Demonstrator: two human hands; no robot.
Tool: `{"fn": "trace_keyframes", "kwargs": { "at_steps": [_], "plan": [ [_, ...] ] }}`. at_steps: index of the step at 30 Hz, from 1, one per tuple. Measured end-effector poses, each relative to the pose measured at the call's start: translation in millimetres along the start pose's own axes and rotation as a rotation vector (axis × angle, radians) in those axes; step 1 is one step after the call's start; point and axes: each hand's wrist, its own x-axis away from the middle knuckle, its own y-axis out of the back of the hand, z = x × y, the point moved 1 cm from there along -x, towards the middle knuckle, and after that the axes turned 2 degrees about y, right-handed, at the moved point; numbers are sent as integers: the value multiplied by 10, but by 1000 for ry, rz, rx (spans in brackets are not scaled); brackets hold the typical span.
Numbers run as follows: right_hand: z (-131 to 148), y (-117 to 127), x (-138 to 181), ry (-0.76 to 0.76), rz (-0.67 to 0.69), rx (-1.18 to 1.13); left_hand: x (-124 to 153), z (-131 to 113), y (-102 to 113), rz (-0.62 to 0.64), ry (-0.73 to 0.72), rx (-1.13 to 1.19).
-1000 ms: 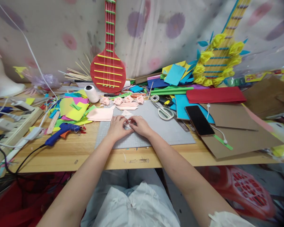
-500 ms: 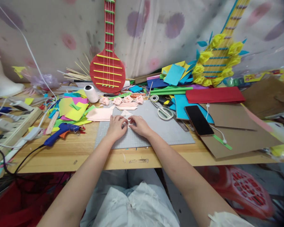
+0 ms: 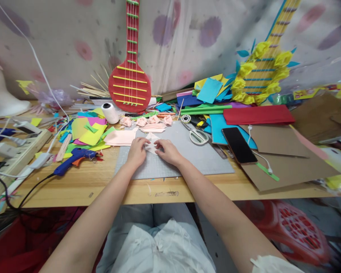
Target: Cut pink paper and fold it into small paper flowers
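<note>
A small folded piece of pale pink paper (image 3: 151, 144) lies on the grey cutting mat (image 3: 187, 159), its pointed top facing away from me. My left hand (image 3: 136, 151) holds its left edge, thumb and fingers closed on it. On the other side, my right hand (image 3: 168, 151) grips the right edge with bent fingers. Just behind are several pink paper flowers (image 3: 141, 121) in a row and a few pink paper strips (image 3: 152, 128). A stack of pale pink paper (image 3: 121, 137) lies to the left of the mat's top.
A blue glue gun (image 3: 76, 157) lies left, near a power strip (image 3: 19, 155) with cables. Scissors (image 3: 198, 136) rest on the mat's right side, beside a phone (image 3: 238, 146) on cardboard. A red paper lute (image 3: 130, 87) and a white thread spool (image 3: 110, 113) stand behind.
My left hand has shifted slightly left, away from my right hand. More of the pale pink paper now shows between them. The right hand has stayed nearly in place.
</note>
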Motion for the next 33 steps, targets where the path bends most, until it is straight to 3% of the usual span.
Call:
{"fn": "trace_keyframes", "kwargs": {
  "at_steps": [3,10,12,17,23,29,33],
  "plan": [
    [-31,-14,-4,-30,-41,-55,-101,65,53,5,-18,7],
    [-204,-11,-37,-234,-271,-316,-432,205,135,281,-105,-91],
    [-222,25,-40,-280,-342,-337,-510,214,136,289,-49,-73],
    [-233,96,-35,-329,-443,-350,-663,157,98,317,256,54],
    [-231,91,-30,-316,-445,-350,-704,64,85,402,348,108],
    [-195,117,-20,-284,-406,-294,-491,61,114,173,627,305],
    [-112,166,13,-135,-241,-141,-333,9,126,5,767,565]
  ]
}}
